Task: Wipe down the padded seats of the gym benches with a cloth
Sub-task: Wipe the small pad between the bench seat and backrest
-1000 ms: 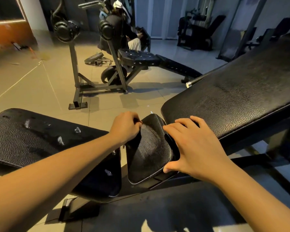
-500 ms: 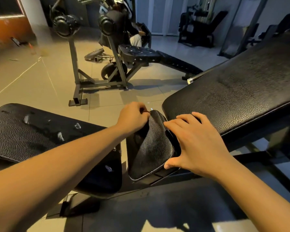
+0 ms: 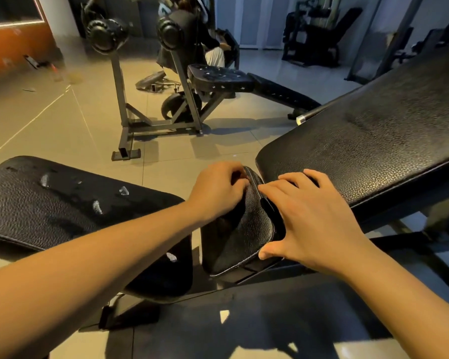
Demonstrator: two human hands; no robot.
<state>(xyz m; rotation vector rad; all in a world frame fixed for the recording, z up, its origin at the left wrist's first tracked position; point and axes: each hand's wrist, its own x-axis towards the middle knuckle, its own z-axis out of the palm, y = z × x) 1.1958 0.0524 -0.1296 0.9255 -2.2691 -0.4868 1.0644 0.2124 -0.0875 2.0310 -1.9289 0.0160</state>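
Note:
A small black padded seat [image 3: 240,239] stands tilted up on edge between two larger pads. My left hand [image 3: 218,190] curls round its upper left edge. My right hand [image 3: 311,224] lies with spread fingers on the seat's right side, fingertips at the gap under the long black backrest pad [image 3: 373,141], thumb at the seat's lower corner. To the left lies a flat black pad [image 3: 62,203] with several torn, pale spots. No cloth is in sight.
Beyond on the tiled floor stands another bench [image 3: 221,79] with a grey metal frame [image 3: 125,120] and round black rollers. A person [image 3: 214,57] sits behind it. More dark gym machines [image 3: 311,40] line the back right.
The small seat has tipped up more steeply. My left hand has slid right along its top edge, closer to my right hand's fingertips.

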